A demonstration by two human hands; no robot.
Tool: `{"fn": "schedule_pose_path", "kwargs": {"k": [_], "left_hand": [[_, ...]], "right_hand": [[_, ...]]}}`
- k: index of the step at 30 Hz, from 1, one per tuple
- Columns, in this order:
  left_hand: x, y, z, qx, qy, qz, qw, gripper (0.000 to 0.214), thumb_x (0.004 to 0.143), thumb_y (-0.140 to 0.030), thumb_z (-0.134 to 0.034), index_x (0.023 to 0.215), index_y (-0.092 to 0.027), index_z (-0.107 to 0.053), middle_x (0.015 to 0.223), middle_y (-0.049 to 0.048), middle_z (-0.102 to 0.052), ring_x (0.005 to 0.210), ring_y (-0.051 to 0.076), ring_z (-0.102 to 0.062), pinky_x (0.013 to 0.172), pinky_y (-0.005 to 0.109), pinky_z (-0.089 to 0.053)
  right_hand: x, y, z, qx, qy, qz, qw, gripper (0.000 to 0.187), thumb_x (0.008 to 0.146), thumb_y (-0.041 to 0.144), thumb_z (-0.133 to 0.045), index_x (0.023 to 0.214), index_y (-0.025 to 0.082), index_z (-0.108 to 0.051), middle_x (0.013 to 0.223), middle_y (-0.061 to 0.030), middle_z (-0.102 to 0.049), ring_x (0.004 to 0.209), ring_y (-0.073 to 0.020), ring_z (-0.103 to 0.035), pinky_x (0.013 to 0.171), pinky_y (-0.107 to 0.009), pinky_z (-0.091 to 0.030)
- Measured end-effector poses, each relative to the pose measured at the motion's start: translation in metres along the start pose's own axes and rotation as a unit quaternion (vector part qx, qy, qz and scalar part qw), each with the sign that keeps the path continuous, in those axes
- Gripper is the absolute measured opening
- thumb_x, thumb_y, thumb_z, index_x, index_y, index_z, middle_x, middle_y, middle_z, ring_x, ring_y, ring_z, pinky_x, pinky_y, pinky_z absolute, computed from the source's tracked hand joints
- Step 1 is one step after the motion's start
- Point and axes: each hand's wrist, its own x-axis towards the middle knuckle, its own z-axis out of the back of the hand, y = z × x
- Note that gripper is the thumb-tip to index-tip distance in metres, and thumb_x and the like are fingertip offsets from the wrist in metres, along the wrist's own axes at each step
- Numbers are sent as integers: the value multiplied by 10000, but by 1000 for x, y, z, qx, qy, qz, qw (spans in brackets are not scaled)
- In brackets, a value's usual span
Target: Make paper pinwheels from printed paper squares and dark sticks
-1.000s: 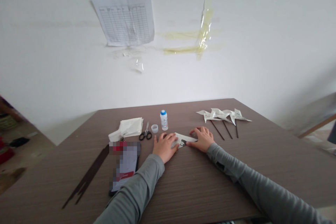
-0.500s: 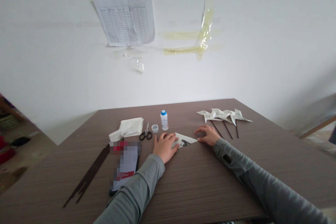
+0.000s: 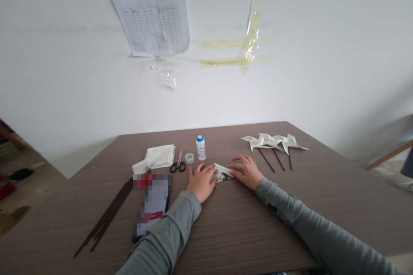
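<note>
Head view: left hand (image 3: 201,182) lies open, pressing down a printed paper sheet (image 3: 223,172); right hand (image 3: 245,172), also open, rests against the sheet's far end, gripping nothing.

Grey long-sleeved top (image 3: 167,227), left hand (image 3: 201,182) and right hand (image 3: 245,172) bare; a small dark tab (image 3: 273,209) on the right sleeve (image 3: 309,219).

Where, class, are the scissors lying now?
In the head view, the black-handled scissors lie on the brown table, left of the person's left hand and beside a small clear cap.
</note>
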Motion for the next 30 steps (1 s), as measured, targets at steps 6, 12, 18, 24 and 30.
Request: {"fn": "schedule_pose_path", "kwargs": {"k": [6,12,18,24,30], "left_hand": [[-1,-7,6,1,7,11,1000,483,1251,-234,-685,1667,-375,-887,1982,37,-706,1959,453,-490,1598,928,-301],[-4,-17,10,2,-5,22,1000,432,1227,-351,-774,1638,-386,-902,1947,38,-743,1936,479,-512,1606,937,-261],[-4,-21,8,4,-19,27,999,430,1204,-405,-822,1624,-411,-911,1915,46,-773,1892,496,-562,1589,951,-282],[-4,-23,7,6,-21,41,999,447,1194,-435,-845,1637,-415,-899,1921,36,-770,1887,501,-558,1582,958,-280],[-2,-21,5,4,-27,33,999,437,1198,-492,-853,1630,-438,-889,1909,34,-781,1866,513,-568,1571,975,-266]], "right_hand": [[-1,13,-11,-16,22,13,1000,367,1188,448,-910,1539,521,-990,1704,-105,-824,1674,-472,-619,1400,-722,-581],[-3,17,-7,-19,36,3,999,412,1202,428,-894,1598,519,-961,1750,-105,-814,1687,-481,-626,1427,-748,-564],[-3,22,0,-24,55,-11,998,411,1193,469,-916,1598,527,-958,1783,-95,-801,1710,-485,-625,1449,-766,-555],[-4,30,5,-19,51,-31,998,440,1152,454,-969,1586,527,-966,1755,-85,-822,1713,-481,-641,1455,-721,-567],[-5,33,5,-13,41,-35,998,422,1130,453,-999,1549,496,-988,1727,-100,-831,1693,-481,-651,1438,-722,-576]]}}
